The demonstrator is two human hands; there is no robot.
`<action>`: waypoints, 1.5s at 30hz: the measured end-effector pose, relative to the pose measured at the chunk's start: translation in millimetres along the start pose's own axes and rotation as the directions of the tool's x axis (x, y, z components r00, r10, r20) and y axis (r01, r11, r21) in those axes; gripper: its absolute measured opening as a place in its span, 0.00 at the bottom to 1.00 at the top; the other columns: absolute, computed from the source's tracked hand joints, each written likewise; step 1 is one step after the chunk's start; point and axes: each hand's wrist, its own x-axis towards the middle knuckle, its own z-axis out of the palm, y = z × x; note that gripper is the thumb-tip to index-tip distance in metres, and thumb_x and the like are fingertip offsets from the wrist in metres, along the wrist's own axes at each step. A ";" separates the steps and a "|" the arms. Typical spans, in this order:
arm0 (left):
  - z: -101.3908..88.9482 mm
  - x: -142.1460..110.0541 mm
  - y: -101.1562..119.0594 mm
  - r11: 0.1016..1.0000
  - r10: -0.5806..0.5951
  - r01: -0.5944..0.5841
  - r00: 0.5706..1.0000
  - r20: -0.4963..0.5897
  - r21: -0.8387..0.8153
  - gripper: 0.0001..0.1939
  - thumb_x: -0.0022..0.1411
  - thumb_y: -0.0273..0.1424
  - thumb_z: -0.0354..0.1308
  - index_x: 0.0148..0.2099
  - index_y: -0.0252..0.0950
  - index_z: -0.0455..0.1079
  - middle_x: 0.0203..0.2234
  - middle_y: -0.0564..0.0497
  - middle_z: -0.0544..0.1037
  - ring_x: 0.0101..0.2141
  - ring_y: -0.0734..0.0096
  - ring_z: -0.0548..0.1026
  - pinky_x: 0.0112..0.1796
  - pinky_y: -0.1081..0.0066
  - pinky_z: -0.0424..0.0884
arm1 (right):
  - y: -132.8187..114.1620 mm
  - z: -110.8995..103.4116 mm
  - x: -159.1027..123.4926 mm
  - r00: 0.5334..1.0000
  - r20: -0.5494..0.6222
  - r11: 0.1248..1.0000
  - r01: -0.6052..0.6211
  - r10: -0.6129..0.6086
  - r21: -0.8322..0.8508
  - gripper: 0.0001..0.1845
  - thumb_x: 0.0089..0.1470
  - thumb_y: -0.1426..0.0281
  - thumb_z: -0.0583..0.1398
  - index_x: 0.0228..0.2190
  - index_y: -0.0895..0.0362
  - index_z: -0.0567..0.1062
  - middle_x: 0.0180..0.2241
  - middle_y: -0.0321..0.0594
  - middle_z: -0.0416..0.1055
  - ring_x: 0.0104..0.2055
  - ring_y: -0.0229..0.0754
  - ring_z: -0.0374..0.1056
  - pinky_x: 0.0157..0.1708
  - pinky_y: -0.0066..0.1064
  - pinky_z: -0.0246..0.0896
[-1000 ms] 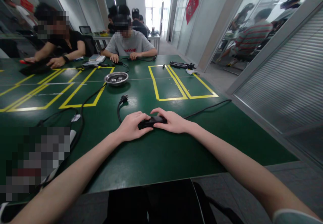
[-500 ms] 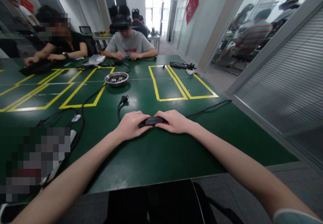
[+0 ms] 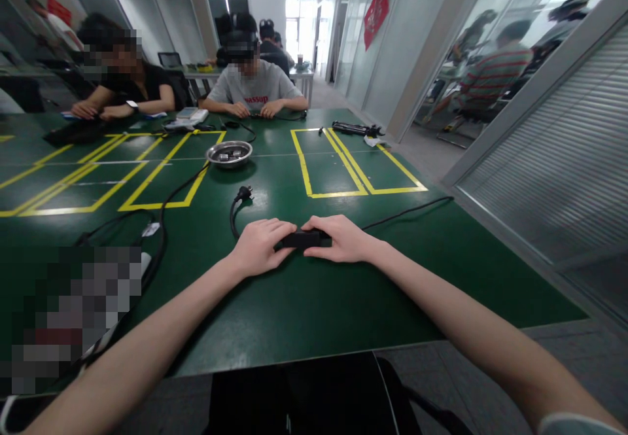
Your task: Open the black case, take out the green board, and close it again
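Observation:
Between my hands is a black power adapter (image 3: 301,239), a small oblong brick held level over the green table (image 3: 318,311). My left hand (image 3: 265,244) is closed on its left end, thumb on the near side and fingers on the far side. Its right end is in the grip of my right hand (image 3: 338,237), thumb and fingers likewise pinching it. A thick black cord with a plug (image 3: 243,194) curls out past my left hand. From behind my right hand a thin black cable (image 3: 409,212) runs rightward across the table. My palms hide both ends of the adapter.
A steel bowl (image 3: 229,164) with small metal parts stands beyond my left hand. Yellow tape (image 3: 338,194) marks rectangles on the table. A folded black tripod-like object (image 3: 356,128) lies at the far right. Two people sit across, and a black cable (image 3: 163,226) runs at left.
The adapter has been turned in my hands: its ridged side showed before, a plain dark side faces me now. Across the table, the left person's hands have moved rightward.

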 end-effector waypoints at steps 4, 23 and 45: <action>-0.9 0.7 1.5 0.994 0.085 -0.086 0.996 0.027 0.059 0.11 0.70 0.31 0.56 0.52 0.34 0.73 0.43 0.43 0.85 0.39 0.59 0.82 0.39 0.63 0.74 | 8.7 -2.3 -2.0 0.991 0.104 0.883 -0.119 0.080 0.454 0.21 0.60 0.52 0.65 0.41 0.56 0.71 0.35 0.39 0.76 0.35 0.40 0.72 0.34 0.31 0.66; 3.3 2.4 3.3 0.996 -0.039 0.050 0.991 0.129 -0.080 0.19 0.71 0.30 0.58 0.62 0.38 0.73 0.61 0.40 0.76 0.64 0.48 0.69 0.62 0.44 0.65 | 104.9 -48.1 -14.3 0.315 -0.785 0.845 -0.234 0.533 0.481 0.25 0.50 0.46 0.63 0.34 0.50 0.61 0.31 0.37 0.74 0.28 0.43 0.74 0.28 0.35 0.70; 8.6 1.5 -1.7 0.981 -0.080 0.112 0.977 0.198 -0.156 0.14 0.71 0.33 0.58 0.56 0.38 0.77 0.55 0.43 0.81 0.60 0.53 0.72 0.60 0.47 0.67 | 166.2 -56.6 -66.5 0.217 -0.743 0.459 -0.879 0.633 0.133 0.12 0.47 0.63 0.63 0.35 0.53 0.74 0.39 0.48 0.79 0.42 0.55 0.73 0.44 0.44 0.68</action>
